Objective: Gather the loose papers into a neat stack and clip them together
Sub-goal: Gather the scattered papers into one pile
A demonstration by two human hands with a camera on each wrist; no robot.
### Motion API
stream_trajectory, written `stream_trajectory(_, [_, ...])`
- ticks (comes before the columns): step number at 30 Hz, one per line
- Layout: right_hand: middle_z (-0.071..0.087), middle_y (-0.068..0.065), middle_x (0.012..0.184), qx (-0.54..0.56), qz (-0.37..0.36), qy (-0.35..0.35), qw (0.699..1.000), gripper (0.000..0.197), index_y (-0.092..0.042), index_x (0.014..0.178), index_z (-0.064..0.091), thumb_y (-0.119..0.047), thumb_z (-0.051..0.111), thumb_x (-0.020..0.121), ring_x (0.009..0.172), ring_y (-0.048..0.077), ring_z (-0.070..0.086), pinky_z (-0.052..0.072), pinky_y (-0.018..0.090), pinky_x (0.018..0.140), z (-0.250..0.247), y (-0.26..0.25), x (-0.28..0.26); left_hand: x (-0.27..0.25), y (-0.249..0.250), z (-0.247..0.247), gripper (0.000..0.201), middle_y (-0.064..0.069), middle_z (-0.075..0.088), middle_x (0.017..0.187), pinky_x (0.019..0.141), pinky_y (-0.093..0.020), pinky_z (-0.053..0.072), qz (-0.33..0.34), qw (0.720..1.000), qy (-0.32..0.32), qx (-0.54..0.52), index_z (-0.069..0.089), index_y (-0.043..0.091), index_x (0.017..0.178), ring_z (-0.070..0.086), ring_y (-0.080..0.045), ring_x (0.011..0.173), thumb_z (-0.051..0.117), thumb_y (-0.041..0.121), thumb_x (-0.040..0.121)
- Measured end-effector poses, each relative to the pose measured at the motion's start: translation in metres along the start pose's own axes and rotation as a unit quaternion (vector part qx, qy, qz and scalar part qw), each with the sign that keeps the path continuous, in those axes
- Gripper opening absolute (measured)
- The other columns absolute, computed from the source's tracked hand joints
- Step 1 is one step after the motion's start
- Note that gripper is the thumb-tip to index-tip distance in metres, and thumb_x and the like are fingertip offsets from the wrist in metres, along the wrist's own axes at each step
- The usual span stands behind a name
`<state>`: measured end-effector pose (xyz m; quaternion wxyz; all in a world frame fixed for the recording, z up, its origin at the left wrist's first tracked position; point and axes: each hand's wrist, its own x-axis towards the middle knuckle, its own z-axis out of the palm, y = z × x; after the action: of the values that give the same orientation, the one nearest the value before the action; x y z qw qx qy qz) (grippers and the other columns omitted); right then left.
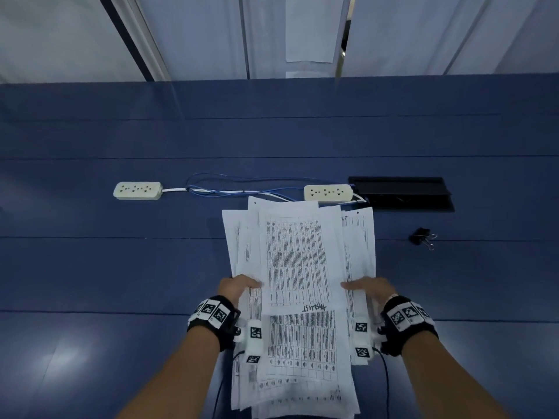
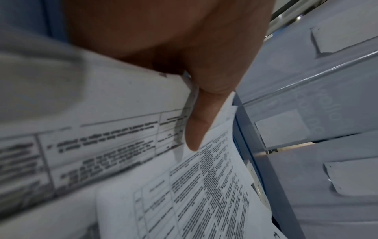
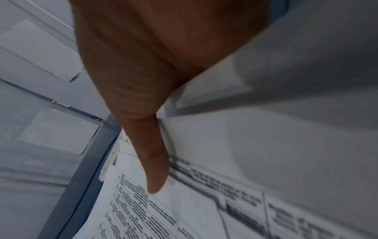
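A ragged bundle of printed papers (image 1: pixel 298 267) is held up over the blue table (image 1: pixel 121 267), its sheets fanned and uneven. My left hand (image 1: pixel 239 287) grips the bundle's left edge, thumb on top. My right hand (image 1: pixel 370 288) grips the right edge the same way. In the left wrist view the thumb (image 2: pixel 196 126) lies across the papers (image 2: pixel 122 129). The right wrist view shows the other thumb (image 3: pixel 155 169) pressed on the sheets (image 3: pixel 245 161). A black binder clip (image 1: pixel 422 235) lies on the table to the right of the bundle, apart from both hands.
Two cream power strips (image 1: pixel 137 191) (image 1: pixel 328 192) with blue and white cables (image 1: pixel 236 189) lie just beyond the papers. A black cable hatch (image 1: pixel 402 193) sits open at the back right. Frosted partition panels (image 1: pixel 272 34) rise behind the table.
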<state>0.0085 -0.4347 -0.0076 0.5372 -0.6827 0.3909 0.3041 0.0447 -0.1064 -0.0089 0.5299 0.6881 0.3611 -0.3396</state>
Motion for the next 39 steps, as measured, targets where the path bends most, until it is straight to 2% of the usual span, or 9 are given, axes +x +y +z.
stream_trajectory(6, [0.054,0.007,0.135,0.010,0.018,-0.038,0.999,0.078,0.005,0.128,0.059,-0.025,0.092,0.064,0.136,0.035,0.044,0.031,0.045,0.116,-0.002,0.014,0.002,0.010,-0.011,-0.006,0.091,-0.016,0.063,0.133,0.108,-0.046,0.040,0.026,0.999,-0.018,-0.029,0.065,0.002,0.121,0.058,-0.034,0.122,0.098,0.024,0.039])
stream_trajectory(11, [0.063,0.018,0.133,0.078,0.010,-0.063,0.995,0.099,-0.005,0.121,0.068,-0.038,0.097,0.033,0.126,0.039,0.055,0.033,0.055,0.114,-0.015,0.039,0.019,0.003,-0.018,-0.021,0.037,-0.006,0.068,0.110,0.099,-0.036,0.040,0.002,0.998,-0.055,-0.035,0.073,0.003,0.099,0.056,-0.025,0.115,0.083,0.004,0.064])
stream_trajectory(16, [0.036,0.018,0.156,0.037,-0.026,-0.040,0.998,0.105,-0.002,0.146,0.039,-0.054,0.083,0.066,0.144,0.036,0.033,0.027,0.049,0.115,0.016,0.013,-0.015,0.001,-0.015,-0.005,0.088,0.001,0.054,0.134,0.113,-0.051,0.030,0.012,0.998,-0.062,-0.001,0.061,0.009,0.128,0.043,-0.024,0.130,0.096,0.035,0.052])
stream_trajectory(18, [0.040,0.019,0.153,0.033,-0.021,-0.024,0.999,0.107,0.001,0.146,0.038,-0.050,0.086,0.065,0.140,0.036,0.039,0.032,0.047,0.112,0.024,0.011,-0.014,-0.004,-0.009,-0.002,0.070,0.002,0.062,0.119,0.111,-0.044,0.033,0.023,0.997,-0.079,0.000,0.065,0.009,0.122,0.049,-0.020,0.121,0.093,0.027,0.061])
stream_trajectory(24, [0.059,0.014,0.139,0.078,-0.048,-0.008,0.996,0.137,-0.003,0.140,0.050,-0.062,0.095,0.024,0.124,0.032,0.058,0.041,0.051,0.109,0.016,0.034,0.015,0.017,-0.022,-0.013,0.098,-0.003,0.065,0.131,0.107,-0.044,0.040,0.026,0.997,-0.072,-0.030,0.063,0.013,0.126,0.057,-0.021,0.120,0.099,0.043,0.040])
stream_trajectory(28, [0.031,0.016,0.159,0.033,-0.042,-0.038,0.998,0.133,-0.004,0.153,0.023,-0.057,0.091,0.052,0.144,0.035,0.034,0.029,0.050,0.116,0.038,0.013,-0.007,-0.004,-0.014,0.012,0.087,-0.005,0.055,0.140,0.108,-0.047,0.037,0.022,0.997,-0.079,-0.013,0.053,0.011,0.136,0.051,-0.028,0.126,0.092,0.035,0.061])
stream_trajectory(34, [0.045,0.021,0.150,0.081,-0.039,0.007,0.996,0.138,0.004,0.145,0.039,-0.063,0.091,0.036,0.137,0.038,0.044,0.035,0.049,0.114,0.021,0.018,-0.003,-0.005,-0.003,0.003,0.079,-0.016,0.067,0.120,0.097,-0.044,0.050,0.000,0.995,-0.049,-0.090,0.063,0.001,0.121,0.064,-0.030,0.107,0.094,0.037,0.057])
stream_trajectory(36, [0.044,0.022,0.150,0.068,-0.035,0.009,0.997,0.122,0.007,0.145,0.037,-0.055,0.090,0.055,0.137,0.038,0.044,0.036,0.046,0.113,0.017,0.021,0.000,-0.004,-0.003,-0.002,0.050,-0.019,0.069,0.114,0.080,-0.038,0.057,0.003,0.992,-0.065,-0.109,0.064,-0.005,0.122,0.067,-0.031,0.093,0.079,0.021,0.082])
stream_trajectory(39, [0.047,0.024,0.147,0.004,-0.013,0.023,1.000,0.102,0.010,0.144,0.036,-0.035,0.088,0.069,0.135,0.040,0.045,0.040,0.044,0.109,0.024,0.022,0.002,0.007,-0.010,-0.001,0.036,-0.008,0.066,0.117,0.094,-0.035,0.050,0.071,0.997,-0.001,-0.025,0.065,-0.001,0.120,0.063,-0.026,0.107,0.068,0.022,0.093])
